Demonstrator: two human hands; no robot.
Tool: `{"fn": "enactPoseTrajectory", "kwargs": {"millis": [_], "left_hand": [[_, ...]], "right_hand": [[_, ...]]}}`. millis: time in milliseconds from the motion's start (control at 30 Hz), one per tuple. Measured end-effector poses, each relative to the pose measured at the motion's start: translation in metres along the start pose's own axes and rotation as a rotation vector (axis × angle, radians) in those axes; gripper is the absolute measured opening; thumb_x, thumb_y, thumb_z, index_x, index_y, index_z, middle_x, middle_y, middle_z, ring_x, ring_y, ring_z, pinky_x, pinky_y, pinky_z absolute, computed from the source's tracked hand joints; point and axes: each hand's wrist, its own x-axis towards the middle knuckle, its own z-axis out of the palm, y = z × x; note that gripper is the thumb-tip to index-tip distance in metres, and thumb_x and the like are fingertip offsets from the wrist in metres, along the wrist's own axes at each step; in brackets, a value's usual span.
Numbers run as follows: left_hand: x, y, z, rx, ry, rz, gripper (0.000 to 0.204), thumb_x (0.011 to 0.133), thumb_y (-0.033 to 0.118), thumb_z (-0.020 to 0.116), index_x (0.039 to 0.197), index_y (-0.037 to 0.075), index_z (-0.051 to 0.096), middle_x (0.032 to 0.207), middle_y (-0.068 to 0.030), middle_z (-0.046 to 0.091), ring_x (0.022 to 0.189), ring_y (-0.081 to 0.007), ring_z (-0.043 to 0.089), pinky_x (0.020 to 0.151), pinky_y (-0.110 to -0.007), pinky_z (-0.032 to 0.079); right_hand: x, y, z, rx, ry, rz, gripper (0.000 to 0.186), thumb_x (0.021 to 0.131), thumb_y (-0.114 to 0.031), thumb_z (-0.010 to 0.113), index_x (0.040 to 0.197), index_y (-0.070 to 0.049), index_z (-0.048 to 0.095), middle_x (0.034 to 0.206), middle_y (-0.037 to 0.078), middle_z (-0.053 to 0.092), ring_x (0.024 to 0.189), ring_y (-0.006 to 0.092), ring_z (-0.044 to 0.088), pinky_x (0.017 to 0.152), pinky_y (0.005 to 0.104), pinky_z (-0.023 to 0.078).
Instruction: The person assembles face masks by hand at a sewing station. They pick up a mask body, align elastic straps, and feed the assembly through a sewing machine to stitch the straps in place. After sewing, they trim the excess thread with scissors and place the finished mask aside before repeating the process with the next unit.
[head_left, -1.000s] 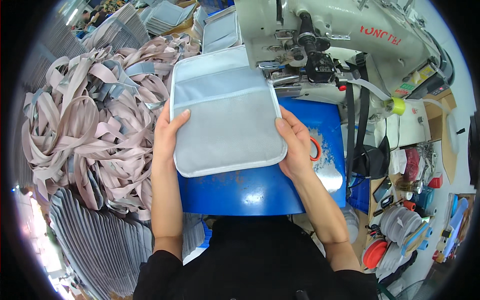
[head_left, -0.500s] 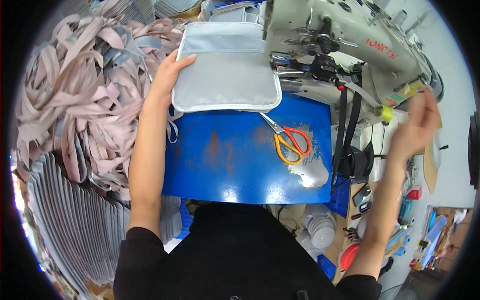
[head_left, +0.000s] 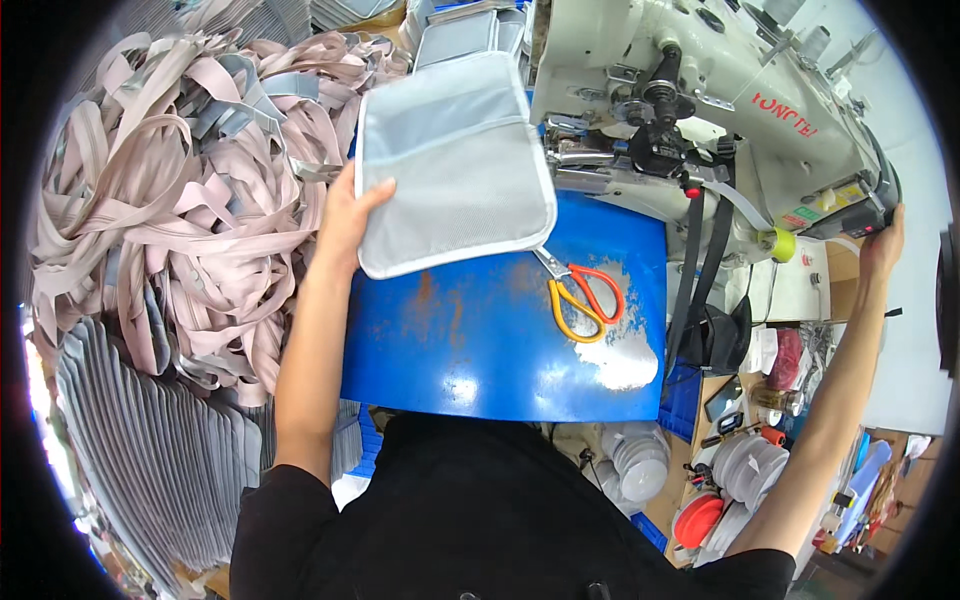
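My left hand [head_left: 350, 215] is closed on the left edge of a grey fabric pouch [head_left: 455, 190], the thumb lying on top. The pouch has rounded corners, white bound edges and a smoother band across its upper part. It is tilted above a blue work surface [head_left: 480, 360], its right side close to the sewing machine [head_left: 680, 120]. Scissors [head_left: 585, 300] with one orange and one yellow handle lie there, their blades partly under the pouch. My right hand [head_left: 883, 240] reaches to the machine's far right end, at the dark handwheel [head_left: 885, 165]; its fingers are mostly hidden.
A large tangled heap of pink and grey zipper tape [head_left: 200, 210] stands at left. Below it is a row of stacked grey pieces [head_left: 160, 450]. More grey pouches [head_left: 460, 40] lie at the back. Clear plastic spools [head_left: 640, 465] and a red lid [head_left: 698, 520] sit low on the right.
The pouch has come away from the machine's needle area, tilting and moving nearer to me in my left hand. My right hand has gone farther right to the machine's end.
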Motion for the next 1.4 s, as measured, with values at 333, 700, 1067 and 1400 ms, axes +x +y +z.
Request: {"fn": "enactPoseTrajectory", "kwargs": {"millis": [333,700,1067,1400], "left_hand": [[-0.035,-0.066,-0.051,0.163,0.156,-0.084,0.053,0.090,0.004,0.071,0.140,-0.003,0.053,0.123,-0.0136,0.070,0.105,-0.0198,0.069,0.094,-0.033,0.054],[-0.040,-0.056,-0.041,0.021,0.125,-0.145,0.047,0.092,0.011,0.074,0.135,-0.002,0.059,0.118,-0.0112,0.072,0.102,-0.0177,0.070,0.091,-0.032,0.055],[-0.116,0.038,0.003,0.158,0.179,-0.036,0.040,0.091,0.011,0.075,0.127,-0.006,0.066,0.118,-0.0145,0.073,0.096,-0.0203,0.072,0.088,-0.036,0.057],[-0.210,0.027,0.026,1.294,-0.623,0.471,0.059,0.070,0.001,0.072,0.128,0.012,0.069,0.129,-0.0114,0.065,0.105,-0.0335,0.067,0.084,-0.044,0.056]], "right_hand": [[-0.422,-0.021,0.159,-0.731,-0.820,-0.184,0.051,0.083,-0.012,0.085,0.130,-0.006,0.066,0.123,0.015,0.069,0.112,0.0303,0.067,0.099,0.0392,0.053],[-0.454,0.014,0.199,-0.458,-1.168,0.442,0.079,0.077,-0.032,0.090,0.144,-0.008,0.056,0.083,0.009,0.066,0.074,0.0213,0.066,0.074,0.0343,0.054],[-0.447,0.024,0.228,-0.819,-1.048,0.044,0.055,0.086,-0.037,0.085,0.129,-0.009,0.062,0.088,0.019,0.074,0.085,0.0431,0.072,0.074,0.0467,0.056],[-0.441,-0.002,0.160,-0.864,-1.034,-0.210,0.040,0.088,-0.004,0.072,0.127,-0.001,0.064,0.122,0.021,0.062,0.112,0.0405,0.063,0.094,0.0451,0.053]]}}
